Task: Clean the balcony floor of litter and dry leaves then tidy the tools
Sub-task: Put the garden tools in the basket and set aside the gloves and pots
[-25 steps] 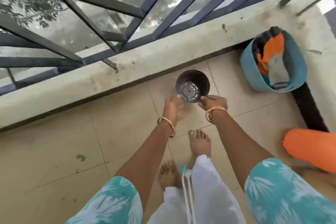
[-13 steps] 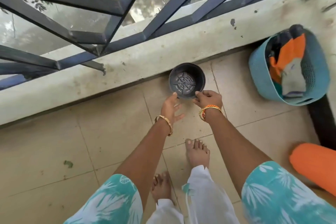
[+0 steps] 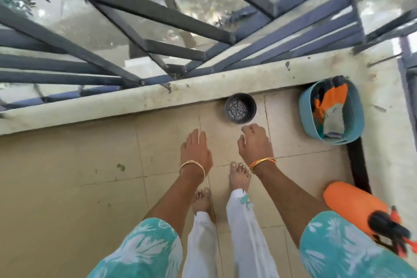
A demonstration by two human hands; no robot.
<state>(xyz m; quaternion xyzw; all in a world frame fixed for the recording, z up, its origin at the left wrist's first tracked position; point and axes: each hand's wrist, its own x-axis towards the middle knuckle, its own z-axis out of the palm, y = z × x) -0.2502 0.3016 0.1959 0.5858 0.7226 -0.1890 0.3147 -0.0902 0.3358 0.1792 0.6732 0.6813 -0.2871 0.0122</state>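
An empty black plastic plant pot [image 3: 240, 111] stands upright on the tiled balcony floor [image 3: 67, 187], close against the low parapet wall [image 3: 112, 106]. My left hand [image 3: 195, 150] hovers nearer to me than the pot, fingers straight, holding nothing. My right hand [image 3: 255, 142] hangs just below the pot with loosely curled fingers and nothing in it. Neither hand touches the pot. A small green leaf scrap [image 3: 121, 167] lies on the tiles to the left.
A teal basket [image 3: 304, 115] holding orange-and-grey gloves [image 3: 331, 108] sits in the right corner. An orange sprayer bottle [image 3: 352, 207] with a black nozzle lies at lower right. Metal railing bars [image 3: 158, 13] rise above the wall. My bare feet stand below my hands.
My right hand let go of the pot, which now stands by the wall. Both hands have drawn back from it toward me.
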